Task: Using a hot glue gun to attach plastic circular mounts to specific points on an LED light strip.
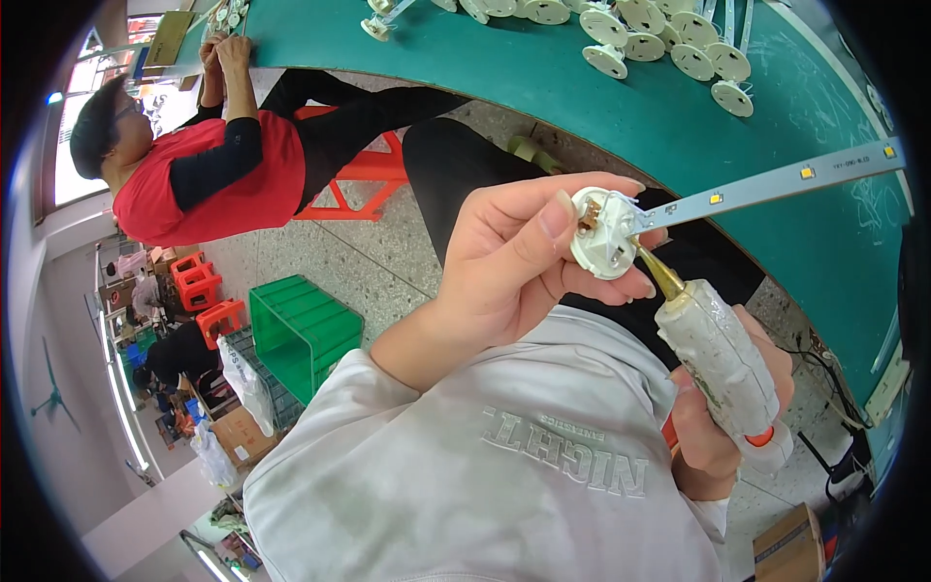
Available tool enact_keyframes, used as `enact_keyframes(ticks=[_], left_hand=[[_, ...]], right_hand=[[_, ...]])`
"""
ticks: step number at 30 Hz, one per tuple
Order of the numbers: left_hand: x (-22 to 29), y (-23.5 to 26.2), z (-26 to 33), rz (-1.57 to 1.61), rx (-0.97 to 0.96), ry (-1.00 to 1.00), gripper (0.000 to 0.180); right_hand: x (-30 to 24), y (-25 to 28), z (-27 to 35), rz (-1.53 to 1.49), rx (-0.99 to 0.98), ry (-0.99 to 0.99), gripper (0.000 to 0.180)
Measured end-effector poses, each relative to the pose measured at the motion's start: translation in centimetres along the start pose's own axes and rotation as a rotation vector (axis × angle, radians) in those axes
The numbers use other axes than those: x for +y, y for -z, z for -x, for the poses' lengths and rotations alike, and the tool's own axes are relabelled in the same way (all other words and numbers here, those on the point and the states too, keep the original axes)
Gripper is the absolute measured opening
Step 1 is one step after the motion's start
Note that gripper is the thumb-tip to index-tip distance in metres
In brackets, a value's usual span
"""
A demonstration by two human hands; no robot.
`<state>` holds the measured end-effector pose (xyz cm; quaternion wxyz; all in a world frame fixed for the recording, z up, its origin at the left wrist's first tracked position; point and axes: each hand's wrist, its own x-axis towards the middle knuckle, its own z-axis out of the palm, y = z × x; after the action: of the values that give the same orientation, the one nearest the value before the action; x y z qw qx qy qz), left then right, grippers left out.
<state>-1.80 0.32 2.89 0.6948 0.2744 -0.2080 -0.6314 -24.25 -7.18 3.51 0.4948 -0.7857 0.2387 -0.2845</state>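
Note:
My left hand (499, 257) pinches a round white plastic base (601, 254) by its rim, between thumb and fingers. From the base a narrow LED strip (761, 187) with small yellow chips sticks out to the right. My right hand (706, 427) is wrapped round a white, worn hot glue gun (720, 354), below and right of the base. The brass-coloured nozzle (661, 272) of the gun points up and left. Its tip is at the joint of strip and base; I cannot tell whether it touches.
Several white round bases (693, 58) with strips lie on the green table (465, 44) at the far side. A person in red (218, 184) works on small parts at the left. A green crate (303, 335) stands on the floor. Dark cables (834, 373) hang at the right.

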Motion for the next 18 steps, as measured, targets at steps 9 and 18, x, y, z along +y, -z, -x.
enact_keyframes(ticks=[9, 18], left_hand=[[0.43, -0.18, 0.24, -0.066, 0.035, 0.103, 0.066], [0.69, 0.49, -0.42, -0.013, 0.040, 0.108, 0.067]], right_hand=[[-0.22, 0.56, 0.20, 0.048, -0.042, 0.020, 0.037], [-0.16, 0.35, -0.45, 0.133, -0.024, 0.017, 0.037]])
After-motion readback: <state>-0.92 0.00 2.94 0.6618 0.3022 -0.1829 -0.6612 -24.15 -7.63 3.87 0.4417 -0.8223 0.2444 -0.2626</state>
